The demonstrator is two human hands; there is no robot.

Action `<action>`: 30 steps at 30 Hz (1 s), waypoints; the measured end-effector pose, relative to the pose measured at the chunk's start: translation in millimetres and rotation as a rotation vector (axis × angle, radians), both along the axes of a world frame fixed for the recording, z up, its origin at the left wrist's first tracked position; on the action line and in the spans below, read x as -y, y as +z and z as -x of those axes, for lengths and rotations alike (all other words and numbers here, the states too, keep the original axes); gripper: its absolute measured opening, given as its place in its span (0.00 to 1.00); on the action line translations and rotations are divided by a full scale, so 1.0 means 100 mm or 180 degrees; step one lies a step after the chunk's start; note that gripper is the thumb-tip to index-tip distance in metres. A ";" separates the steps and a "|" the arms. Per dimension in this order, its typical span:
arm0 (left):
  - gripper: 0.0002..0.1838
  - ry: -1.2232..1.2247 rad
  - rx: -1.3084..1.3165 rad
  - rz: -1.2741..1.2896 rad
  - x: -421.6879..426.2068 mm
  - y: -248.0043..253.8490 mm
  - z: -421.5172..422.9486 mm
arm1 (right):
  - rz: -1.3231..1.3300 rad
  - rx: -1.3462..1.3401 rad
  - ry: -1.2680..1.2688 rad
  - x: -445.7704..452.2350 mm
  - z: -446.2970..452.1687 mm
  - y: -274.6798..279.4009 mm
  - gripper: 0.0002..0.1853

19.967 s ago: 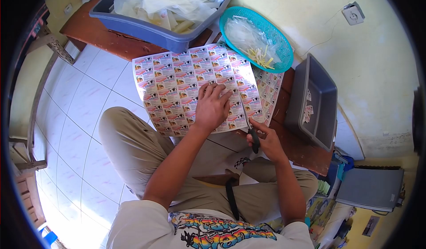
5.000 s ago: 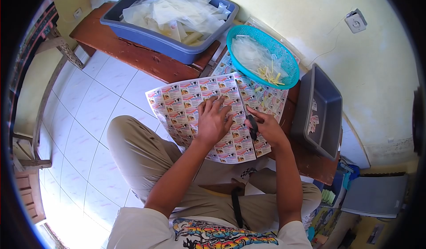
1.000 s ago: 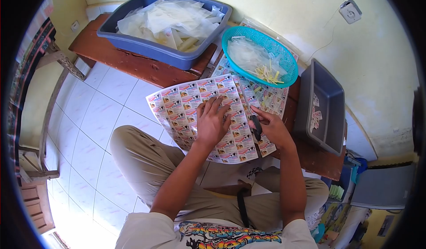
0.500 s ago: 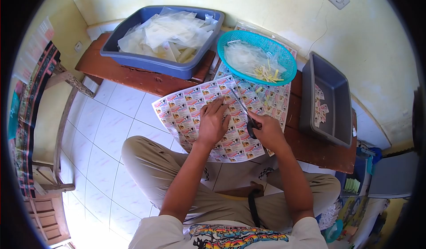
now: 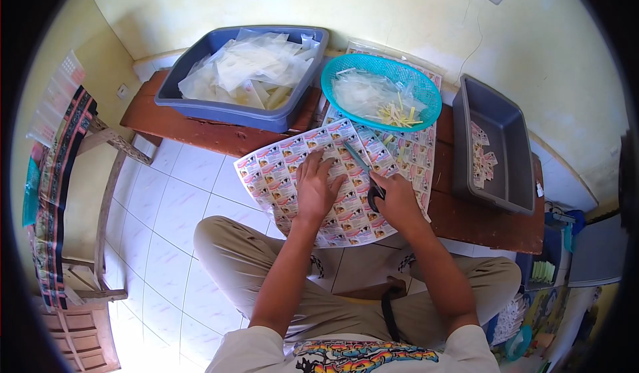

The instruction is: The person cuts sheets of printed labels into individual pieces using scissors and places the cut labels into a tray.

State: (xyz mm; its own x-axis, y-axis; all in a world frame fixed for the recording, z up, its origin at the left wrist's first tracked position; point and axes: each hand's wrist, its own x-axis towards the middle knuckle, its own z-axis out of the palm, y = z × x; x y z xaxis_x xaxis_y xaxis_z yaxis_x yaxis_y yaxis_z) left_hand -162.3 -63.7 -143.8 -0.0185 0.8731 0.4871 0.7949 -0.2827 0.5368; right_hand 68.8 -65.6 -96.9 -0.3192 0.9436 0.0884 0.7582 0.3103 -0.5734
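A sheet of printed labels, patterned with small repeated pictures, lies over the front of the low bench and reaches above my lap. My left hand rests on it palm down, fingers stretched out. In my right hand is a pair of scissors with black handles, its blades pointing up and left across the sheet. The blades look closed together. A long strip edge of the sheet runs along the right side of the scissors. More printed label sheets lie beneath, on the bench.
At the back left of the brown bench stands a blue-grey tub full of clear plastic pouches. Beside it, a turquoise basket holds plastic pieces and yellowish strips. A grey bin on the right contains cut labels.
The camera view has shifted a little, so the bench and tubs sit lower. Both hands and the scissors keep nearly the same place on the sheet.
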 end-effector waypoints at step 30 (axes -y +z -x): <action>0.29 0.0135 -0.0371 0.0126 0.12 0.00 0.07 | -0.0205 0.0160 -0.0299 0.15 -0.11 0.02 0.34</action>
